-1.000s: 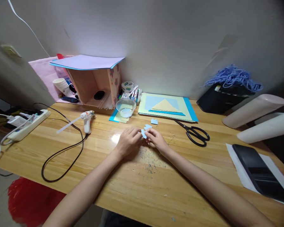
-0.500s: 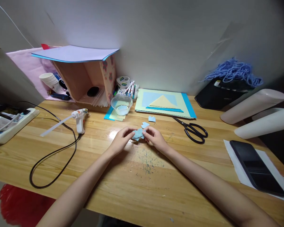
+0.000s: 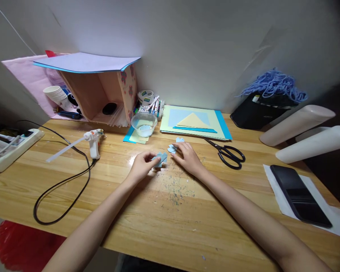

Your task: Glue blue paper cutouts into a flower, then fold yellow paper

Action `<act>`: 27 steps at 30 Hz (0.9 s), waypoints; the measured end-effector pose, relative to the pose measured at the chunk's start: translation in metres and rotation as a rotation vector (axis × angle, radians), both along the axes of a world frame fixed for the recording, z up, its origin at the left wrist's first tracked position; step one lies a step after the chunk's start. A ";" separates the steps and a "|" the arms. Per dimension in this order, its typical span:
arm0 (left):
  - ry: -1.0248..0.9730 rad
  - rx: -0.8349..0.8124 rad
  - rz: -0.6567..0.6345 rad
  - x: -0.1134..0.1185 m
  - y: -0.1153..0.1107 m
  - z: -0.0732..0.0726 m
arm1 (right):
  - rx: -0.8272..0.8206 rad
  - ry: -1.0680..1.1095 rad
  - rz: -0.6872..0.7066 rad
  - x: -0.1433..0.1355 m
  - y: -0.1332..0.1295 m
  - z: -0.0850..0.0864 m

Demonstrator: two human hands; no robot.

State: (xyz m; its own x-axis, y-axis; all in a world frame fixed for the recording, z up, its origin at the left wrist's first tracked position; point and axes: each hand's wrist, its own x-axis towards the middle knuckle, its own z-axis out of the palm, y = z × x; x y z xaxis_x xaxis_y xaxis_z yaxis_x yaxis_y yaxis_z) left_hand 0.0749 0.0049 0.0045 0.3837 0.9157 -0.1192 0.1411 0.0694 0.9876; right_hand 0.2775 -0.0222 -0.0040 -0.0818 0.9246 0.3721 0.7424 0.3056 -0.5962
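Observation:
My left hand (image 3: 143, 164) is closed in a pinch, with small light-blue paper pieces (image 3: 161, 160) between thumb and fingers, held low over the table. The pieces overlap and have notched edges. My right hand (image 3: 187, 158) reaches to the right side of another small blue paper piece (image 3: 171, 149) on the tabletop. Its thumb and forefinger are apart at that piece's edge; whether they touch it is hard to tell. Just behind lies one more blue paper piece (image 3: 180, 139), partly hidden by the fingers.
Black-handled scissors (image 3: 231, 155) lie to the right, and a phone (image 3: 300, 196) beyond them. At left stands a glue gun (image 3: 94, 143) with a looped cord. Behind are a clear plastic bowl (image 3: 144, 125), stacked coloured paper (image 3: 221, 128) and a pink box (image 3: 127, 94).
My right hand has let go of the paper pieces held with the left and moved forward to the loose piece. The left hand keeps its pieces. The view shifted slightly.

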 end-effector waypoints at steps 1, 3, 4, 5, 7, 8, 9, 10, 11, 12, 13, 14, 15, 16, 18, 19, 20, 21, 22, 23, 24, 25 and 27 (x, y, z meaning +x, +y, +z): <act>0.005 0.003 0.003 0.000 0.000 0.000 | 0.002 -0.040 0.012 0.001 0.001 -0.002; 0.001 -0.002 0.014 0.000 0.000 0.001 | -0.005 -0.085 0.020 0.001 0.002 -0.005; -0.012 -0.013 0.020 0.001 0.000 0.001 | -0.010 -0.095 0.018 0.001 0.002 -0.007; -0.025 -0.026 0.026 0.001 0.000 0.002 | -0.013 -0.100 0.015 0.001 0.002 -0.008; -0.045 -0.049 0.036 0.001 0.000 0.002 | -0.018 -0.100 0.017 0.000 0.001 -0.008; -0.051 -0.059 0.041 0.001 0.000 0.002 | -0.016 -0.094 0.023 0.000 0.000 -0.007; -0.053 -0.069 0.046 0.001 0.000 0.002 | -0.013 -0.083 0.027 0.000 -0.001 -0.006; -0.053 -0.082 0.050 0.001 0.000 0.002 | -0.008 -0.068 0.029 -0.001 -0.002 -0.004; -0.053 -0.099 0.056 0.001 0.000 0.002 | -0.002 -0.053 0.028 -0.001 -0.003 -0.003; -0.054 -0.114 0.065 0.001 0.000 0.002 | 0.001 -0.041 0.027 -0.002 -0.004 -0.001; -0.057 -0.124 0.076 0.001 0.001 0.002 | -0.003 -0.036 0.032 -0.002 -0.005 0.001; -0.061 -0.129 0.089 0.001 0.001 0.002 | -0.012 -0.039 0.047 -0.003 -0.006 0.002; -0.065 -0.129 0.103 0.001 0.002 0.003 | -0.028 -0.050 0.075 -0.004 -0.007 0.004; -0.071 -0.128 0.114 0.000 0.002 0.003 | -0.044 -0.062 0.109 -0.005 -0.008 0.005; -0.084 -0.135 0.121 0.000 0.003 0.003 | -0.071 -0.071 0.156 -0.006 -0.009 0.005; -0.091 -0.144 0.121 0.000 0.004 0.003 | -0.080 -0.061 0.155 -0.006 -0.009 0.005; -0.096 -0.151 0.123 -0.001 0.004 0.004 | -0.089 -0.044 0.143 -0.006 -0.009 0.004; -0.101 -0.153 0.129 -0.001 0.005 0.004 | -0.100 -0.023 0.126 -0.005 -0.008 0.004; -0.106 -0.152 0.134 -0.001 0.005 0.004 | -0.114 -0.004 0.109 -0.004 -0.007 0.003; -0.111 -0.150 0.139 -0.002 0.005 0.005 | -0.132 0.009 0.100 -0.003 -0.006 0.002; -0.118 -0.150 0.142 -0.002 0.005 0.005 | -0.154 0.016 0.100 -0.001 -0.005 0.002; -0.124 -0.151 0.142 -0.002 0.005 0.005 | -0.178 0.017 0.104 0.000 -0.004 0.002; -0.130 -0.156 0.142 -0.003 0.005 0.006 | -0.236 0.026 0.113 0.002 -0.002 0.004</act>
State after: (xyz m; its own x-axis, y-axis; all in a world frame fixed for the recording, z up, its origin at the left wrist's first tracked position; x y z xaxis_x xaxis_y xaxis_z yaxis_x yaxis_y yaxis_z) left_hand 0.0720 0.0100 0.0101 0.2742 0.9359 -0.2211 -0.0085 0.2323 0.9726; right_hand 0.2793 -0.0242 -0.0003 -0.1825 0.9716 0.1509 0.6952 0.2361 -0.6790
